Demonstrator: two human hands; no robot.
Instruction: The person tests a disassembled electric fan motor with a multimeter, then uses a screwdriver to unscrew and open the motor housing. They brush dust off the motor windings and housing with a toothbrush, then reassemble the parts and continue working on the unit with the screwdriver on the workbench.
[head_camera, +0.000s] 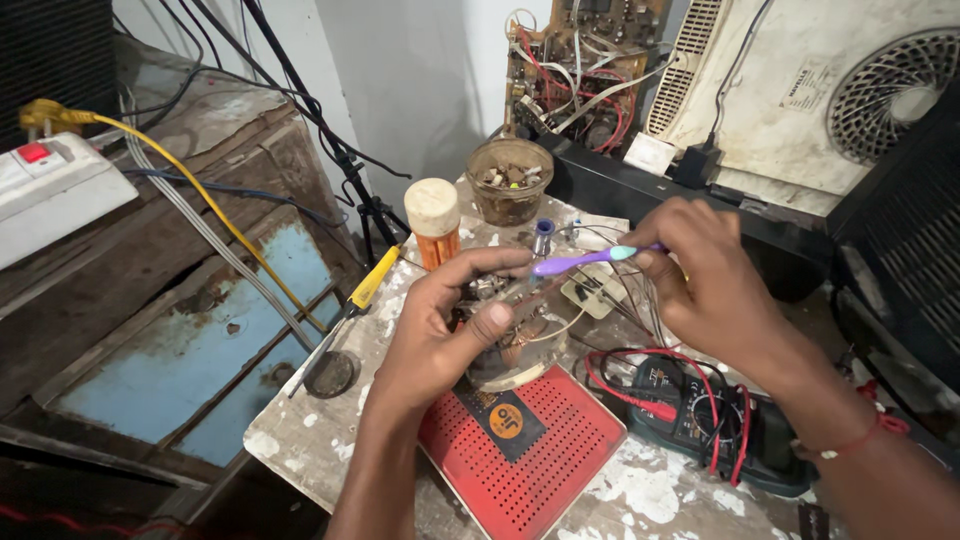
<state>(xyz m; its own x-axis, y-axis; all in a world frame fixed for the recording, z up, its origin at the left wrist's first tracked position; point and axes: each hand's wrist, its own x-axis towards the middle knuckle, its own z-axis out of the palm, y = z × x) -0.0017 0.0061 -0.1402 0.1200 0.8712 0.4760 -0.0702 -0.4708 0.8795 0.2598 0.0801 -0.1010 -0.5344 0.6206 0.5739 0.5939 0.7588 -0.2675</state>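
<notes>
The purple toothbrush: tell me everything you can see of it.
The purple toothbrush is a slim plastic brush with a pale teal section near the grip. It lies almost level, tilted slightly up to the right. The right hand pinches its handle end; its head end points left, over the small electronic part held in the left hand. The bristles are too small to make out.

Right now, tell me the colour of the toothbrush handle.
Purple, with a pale teal section near the right hand; the toothbrush shows best in the head view.

Both forearms are bare, without sleeves; the right wrist wears 1 thin red thread bracelet (868, 436) with small pale beads.
</notes>
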